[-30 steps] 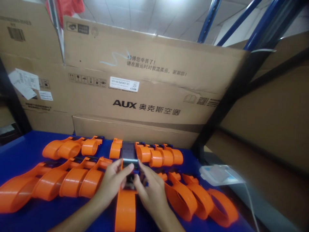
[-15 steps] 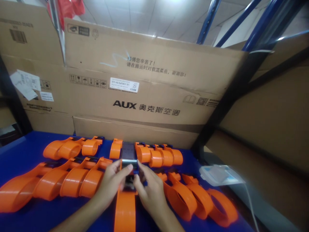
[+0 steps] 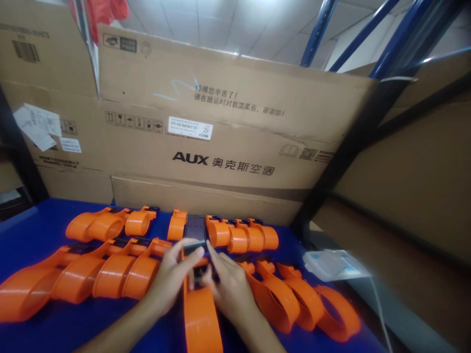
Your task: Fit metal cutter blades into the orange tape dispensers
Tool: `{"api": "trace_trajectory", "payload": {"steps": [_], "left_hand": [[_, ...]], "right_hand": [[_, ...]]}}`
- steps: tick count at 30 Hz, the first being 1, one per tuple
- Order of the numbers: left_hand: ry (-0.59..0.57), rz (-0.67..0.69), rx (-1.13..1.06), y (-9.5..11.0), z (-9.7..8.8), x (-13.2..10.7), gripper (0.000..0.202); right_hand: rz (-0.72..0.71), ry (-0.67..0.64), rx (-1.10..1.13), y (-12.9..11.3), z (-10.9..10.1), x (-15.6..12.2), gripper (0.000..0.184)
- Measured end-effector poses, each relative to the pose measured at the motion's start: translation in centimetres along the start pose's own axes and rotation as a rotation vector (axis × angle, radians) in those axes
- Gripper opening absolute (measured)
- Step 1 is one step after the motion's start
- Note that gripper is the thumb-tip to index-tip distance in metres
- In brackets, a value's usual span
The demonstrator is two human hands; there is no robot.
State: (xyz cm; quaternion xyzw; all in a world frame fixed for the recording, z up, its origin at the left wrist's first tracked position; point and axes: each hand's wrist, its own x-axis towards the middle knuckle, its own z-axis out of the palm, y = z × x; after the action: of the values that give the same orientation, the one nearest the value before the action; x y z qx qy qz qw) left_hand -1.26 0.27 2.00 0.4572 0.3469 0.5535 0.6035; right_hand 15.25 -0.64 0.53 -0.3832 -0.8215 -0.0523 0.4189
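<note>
The left hand [image 3: 172,270] holds an orange dispenser [image 3: 203,318] at its ten o'clock; the right hand [image 3: 231,287], at two o'clock, seems to pinch it, though blurred.

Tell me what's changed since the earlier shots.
The lower end of the held orange looped piece has swung to the right, so it now slants. The right hand has shifted its fingers at it; they are partly blurred. The left hand holds on much as before. The dark slab and the other orange pieces stayed put.
</note>
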Motion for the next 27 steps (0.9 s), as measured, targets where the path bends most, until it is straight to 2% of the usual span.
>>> {"api": "trace_trajectory", "payload": {"steps": [10,20,27], "left_hand": [[-0.042,-0.064,-0.023,0.51,-0.06,-0.08,0.036],[-0.064,-0.07,0.009,0.29,-0.34,-0.1,0.038],[-0.038,-0.041,0.006,0.43,-0.62,0.33,0.039]], "right_hand": [[-0.065,0.076,-0.123,-0.21,0.9,-0.47,0.053],[-0.077,0.086,-0.142,-0.48,0.88,-0.53,0.056],[-0.054,0.044,-0.05,-0.6,0.32,-0.01,0.059]]}}
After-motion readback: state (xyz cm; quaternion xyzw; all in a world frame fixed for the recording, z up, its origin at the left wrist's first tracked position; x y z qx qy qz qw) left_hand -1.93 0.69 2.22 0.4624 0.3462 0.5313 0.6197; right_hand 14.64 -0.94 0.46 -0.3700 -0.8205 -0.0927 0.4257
